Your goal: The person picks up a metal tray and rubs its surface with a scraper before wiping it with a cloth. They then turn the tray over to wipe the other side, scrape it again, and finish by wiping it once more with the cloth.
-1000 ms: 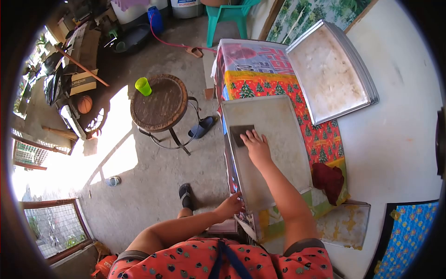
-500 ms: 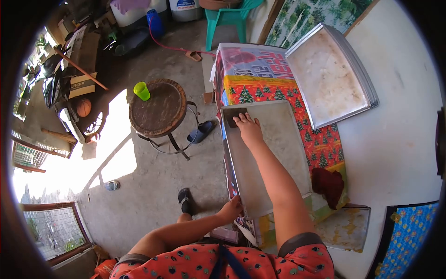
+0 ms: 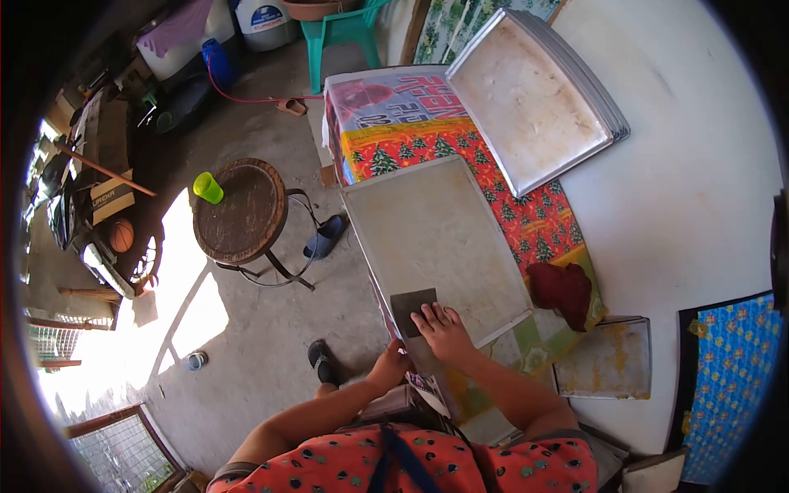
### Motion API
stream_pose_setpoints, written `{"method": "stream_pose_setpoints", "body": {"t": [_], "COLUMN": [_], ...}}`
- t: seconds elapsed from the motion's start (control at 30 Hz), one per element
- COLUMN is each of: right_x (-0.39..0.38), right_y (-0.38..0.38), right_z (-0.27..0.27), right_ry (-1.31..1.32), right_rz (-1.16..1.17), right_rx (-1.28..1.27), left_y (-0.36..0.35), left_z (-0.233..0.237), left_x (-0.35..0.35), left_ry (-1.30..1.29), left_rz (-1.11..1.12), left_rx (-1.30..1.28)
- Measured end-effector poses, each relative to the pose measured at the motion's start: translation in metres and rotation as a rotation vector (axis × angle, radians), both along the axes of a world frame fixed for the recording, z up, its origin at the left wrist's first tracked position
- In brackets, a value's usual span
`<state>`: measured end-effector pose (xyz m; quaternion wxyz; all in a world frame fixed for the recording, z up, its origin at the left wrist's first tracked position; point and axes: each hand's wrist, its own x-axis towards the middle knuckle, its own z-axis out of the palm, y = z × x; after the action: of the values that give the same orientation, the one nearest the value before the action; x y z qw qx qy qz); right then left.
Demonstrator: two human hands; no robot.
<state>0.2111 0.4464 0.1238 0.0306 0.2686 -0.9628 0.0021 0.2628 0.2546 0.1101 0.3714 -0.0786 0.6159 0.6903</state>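
Note:
A large flat metal tray lies on the covered table in front of me. My right hand is over the tray's near end, with its fingers spread across a dark square sheet and pressing it to the metal. The sheet's lower part is hidden under the hand. At the tray's near left corner, my left hand has its fingers curled around the edge. A crumpled dark red cloth rests beyond the tray's right side.
A stack of metal trays leans at the table's far right by the wall. Left of the table stands a round wooden stool bearing a green cup. Another stained tray is at the lower right, and a dark slipper lies beside the stool.
My right hand has drawn the dark sheet from the tray's far left corner back to its near end. My left hand stays at the near corner. The view has shifted right.

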Motion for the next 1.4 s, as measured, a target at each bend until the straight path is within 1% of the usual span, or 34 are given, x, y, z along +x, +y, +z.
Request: {"method": "stream_pose_setpoints", "body": {"t": [0.03,0.07,0.1,0.13,0.17,0.23,0.27,0.37,0.4,0.43,0.5,0.53,0.57,0.6,0.7,0.73,0.77,0.83,0.9,1.0,1.07,1.13,1.2,1.23,1.27,1.3,1.33,1.37,1.4], "right_x": [0.014,0.005,-0.013,-0.004,0.003,0.003,0.032,0.066,0.055,0.044,0.053,0.072,0.100,0.115,0.112,0.088,0.074,0.070,0.102,0.123,0.105,0.093,0.096,0.106,0.118,0.130,0.142,0.153,0.158], "right_y": [0.004,0.023,0.048,0.051,0.049,0.029,-0.001,0.002,0.026,0.055,0.074,0.058,0.019,-0.002,0.011,0.042,0.076,0.071,0.005,-0.019,0.031,0.075,0.095,0.107,0.120,0.132,0.141,0.153,0.166], "right_z": [0.003,0.000,0.000,-0.001,-0.004,-0.007,-0.006,-0.019,-0.002,-0.001,-0.013,-0.014,-0.014,-0.010,0.006,0.017,0.009,0.007,0.010,0.016,0.014,0.051,0.077,0.084,0.089,0.092,0.083,0.061,0.040], "right_ry": [-0.021,0.057,0.019,0.028,0.038,0.076,0.060,0.137,0.095,0.015,0.039,0.011,-0.016,-0.044,0.039,-0.114,-0.075,-0.061,-0.175,-0.201,0.053,-0.006,-0.001,-0.137,-0.277,-0.418,-0.475,-0.527,-0.578], "right_rz": [0.020,-0.119,-0.302,-0.332,-0.359,-0.402,-0.284,-0.261,-0.433,-0.645,-0.744,-0.631,-0.515,-0.394,-0.515,-0.684,-0.789,-0.846,-0.631,-0.535,-0.632,-0.660,-0.920,-0.965,-1.004,-1.036,-1.105,-1.172,-1.238], "right_rx": [-0.044,0.093,0.077,0.096,0.117,0.150,0.129,0.017,0.115,0.125,0.176,0.140,0.104,0.067,0.056,0.116,0.136,0.107,0.042,0.010,0.026,-0.289,-0.547,-0.738,-0.929,-1.116,-1.106,-1.093,-1.081], "left_y": [0.000,0.001,0.002,0.001,0.001,0.003,0.005,0.004,0.003,0.002,0.003,0.006,0.007,0.008,0.005,0.004,0.003,0.006,0.006,0.003,-0.006,-0.022,-0.059,-0.079,-0.094,-0.110,-0.145,-0.178,-0.195], "left_z": [-0.001,-0.002,-0.003,-0.002,-0.001,0.000,-0.003,-0.017,-0.012,-0.012,-0.016,-0.012,-0.006,-0.003,-0.008,-0.010,-0.011,-0.013,-0.015,-0.015,-0.004,0.020,0.010,0.000,-0.010,-0.026,-0.053,-0.073,-0.074], "left_x": [0.000,0.000,0.001,0.001,0.004,0.000,0.002,0.004,0.002,0.002,0.001,0.001,0.001,0.001,-0.001,0.000,0.000,-0.002,-0.001,-0.003,-0.004,-0.010,-0.018,-0.018,-0.006,0.009,0.011,0.011,0.019], "left_ry": [0.025,0.047,0.072,0.085,0.041,-0.029,-0.020,-0.052,-0.033,-0.003,0.059,0.021,-0.016,-0.055,-0.023,-0.009,0.005,0.021,0.013,-0.039,-0.100,-0.178,-0.272,-0.322,0.001,0.369,0.558,0.756,0.544], "left_rz": [0.002,0.001,-0.003,-0.028,-0.017,0.019,0.040,0.060,0.034,0.014,-0.028,-0.003,0.024,0.056,0.017,0.006,-0.004,-0.003,0.006,-0.029,-0.134,-0.273,-0.311,-0.334,-0.689,-0.993,-1.189,-1.378,-1.174], "left_rx": [-0.014,-0.027,-0.039,-0.062,-0.047,-0.026,-0.047,-0.001,-0.007,-0.038,-0.089,-0.067,-0.047,-0.028,-0.048,-0.045,-0.042,-0.040,-0.055,-0.080,-0.035,-0.018,0.049,0.083,-0.679,-1.444,-1.465,-1.471,-1.405]}}
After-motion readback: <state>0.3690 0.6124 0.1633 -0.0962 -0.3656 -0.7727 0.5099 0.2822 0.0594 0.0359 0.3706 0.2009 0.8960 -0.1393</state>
